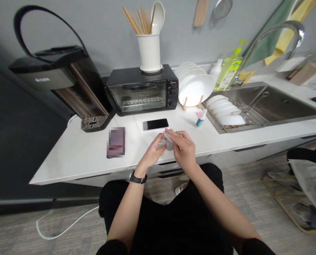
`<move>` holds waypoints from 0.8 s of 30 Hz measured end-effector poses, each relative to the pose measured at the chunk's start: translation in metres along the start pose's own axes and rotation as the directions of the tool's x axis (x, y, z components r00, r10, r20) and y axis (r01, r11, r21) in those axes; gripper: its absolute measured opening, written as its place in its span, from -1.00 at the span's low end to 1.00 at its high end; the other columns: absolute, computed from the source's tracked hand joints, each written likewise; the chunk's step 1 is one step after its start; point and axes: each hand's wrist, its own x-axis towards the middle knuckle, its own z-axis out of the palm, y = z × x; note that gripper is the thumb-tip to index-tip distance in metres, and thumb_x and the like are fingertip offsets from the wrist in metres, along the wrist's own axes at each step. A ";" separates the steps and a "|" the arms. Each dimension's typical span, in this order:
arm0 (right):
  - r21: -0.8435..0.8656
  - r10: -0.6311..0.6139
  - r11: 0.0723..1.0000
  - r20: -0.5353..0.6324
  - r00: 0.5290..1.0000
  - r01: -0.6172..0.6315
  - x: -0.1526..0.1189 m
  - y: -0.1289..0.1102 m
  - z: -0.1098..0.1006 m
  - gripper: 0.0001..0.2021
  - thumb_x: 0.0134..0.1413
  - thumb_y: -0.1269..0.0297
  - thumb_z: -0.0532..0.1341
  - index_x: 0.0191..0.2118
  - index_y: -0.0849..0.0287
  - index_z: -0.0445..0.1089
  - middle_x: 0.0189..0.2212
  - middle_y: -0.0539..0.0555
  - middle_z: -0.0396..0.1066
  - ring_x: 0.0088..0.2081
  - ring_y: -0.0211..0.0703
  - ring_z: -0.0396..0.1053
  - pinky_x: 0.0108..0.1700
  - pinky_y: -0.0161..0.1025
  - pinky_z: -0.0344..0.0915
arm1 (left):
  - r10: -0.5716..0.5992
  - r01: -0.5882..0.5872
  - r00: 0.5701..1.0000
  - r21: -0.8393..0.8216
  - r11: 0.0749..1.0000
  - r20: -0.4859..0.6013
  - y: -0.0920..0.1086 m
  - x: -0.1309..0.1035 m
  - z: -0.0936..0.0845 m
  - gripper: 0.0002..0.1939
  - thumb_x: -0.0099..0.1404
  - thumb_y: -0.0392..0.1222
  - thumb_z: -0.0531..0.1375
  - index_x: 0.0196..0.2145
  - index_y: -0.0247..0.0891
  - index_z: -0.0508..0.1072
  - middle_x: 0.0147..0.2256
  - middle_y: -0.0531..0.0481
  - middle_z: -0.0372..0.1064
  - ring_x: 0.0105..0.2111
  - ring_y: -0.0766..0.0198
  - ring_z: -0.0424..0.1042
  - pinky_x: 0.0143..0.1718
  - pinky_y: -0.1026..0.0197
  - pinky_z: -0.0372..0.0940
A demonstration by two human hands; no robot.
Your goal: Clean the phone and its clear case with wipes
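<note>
Both my hands are together above the front part of the white counter (86, 161). My left hand (153, 153), with a black watch (138, 177) on its wrist, has its thumb and fingers closed around a small whitish, partly see-through thing (169, 144). From the other side my right hand (184, 148) pinches the same thing, its fingers lying over the top. The fingers hide much of it, so its kind is unclear. Just behind the hands lies a phone (156, 124), and a small spray bottle (201, 118) stands to the right.
A blurred purple-grey flat thing (116, 142) lies to the left. Along the wall stand a dark water dispenser (86, 85), a toaster oven (144, 94) bearing a white utensil holder (150, 53), and racked plates (196, 90). Bowls (227, 109) sit by the sink (275, 102), near green soap (229, 71).
</note>
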 end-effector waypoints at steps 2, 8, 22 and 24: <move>-0.010 -0.008 1.000 0.022 1.000 0.009 -0.001 -0.011 0.005 -0.37 0.34 0.66 0.07 0.36 -0.07 0.36 0.17 0.12 0.57 0.10 -0.01 0.53 0.00 0.07 0.59 | -0.015 0.015 1.000 0.001 1.000 -0.001 0.005 -0.002 0.001 -0.45 0.41 -0.06 0.27 0.31 -0.16 0.37 0.37 -0.15 0.31 0.42 -0.01 0.21 0.51 -0.12 -0.02; 0.036 -0.078 0.996 0.073 0.994 0.076 -0.001 -0.028 0.015 -0.33 0.35 0.66 0.08 0.45 -0.03 0.23 0.20 0.13 0.54 0.16 -0.02 0.51 0.07 0.06 0.58 | -0.036 0.036 0.999 0.016 0.999 0.008 0.021 -0.006 0.001 -0.48 0.45 -0.11 0.21 0.31 -0.21 0.34 0.36 -0.19 0.32 0.39 -0.03 0.29 0.50 -0.09 0.10; -0.073 -0.019 0.997 0.044 0.999 0.022 0.003 0.015 -0.009 -0.40 0.34 0.67 0.06 0.31 -0.05 0.41 0.17 0.14 0.57 0.10 -0.02 0.53 -0.03 0.06 0.56 | 0.017 -0.017 1.000 0.010 1.000 0.021 0.001 -0.002 -0.003 -0.43 0.39 -0.12 0.29 0.33 -0.05 0.37 0.36 -0.07 0.31 0.41 0.03 0.20 0.51 -0.04 -0.05; -0.057 -0.012 0.998 0.029 1.000 0.014 0.003 0.007 -0.005 -0.40 0.34 0.67 0.05 0.31 -0.05 0.41 0.17 0.14 0.57 0.08 -0.03 0.53 -0.04 0.05 0.56 | 0.014 -0.014 1.000 0.009 1.000 0.010 0.000 -0.002 -0.002 -0.44 0.39 -0.10 0.29 0.32 -0.07 0.38 0.38 -0.07 0.29 0.43 0.03 0.17 0.51 -0.05 -0.06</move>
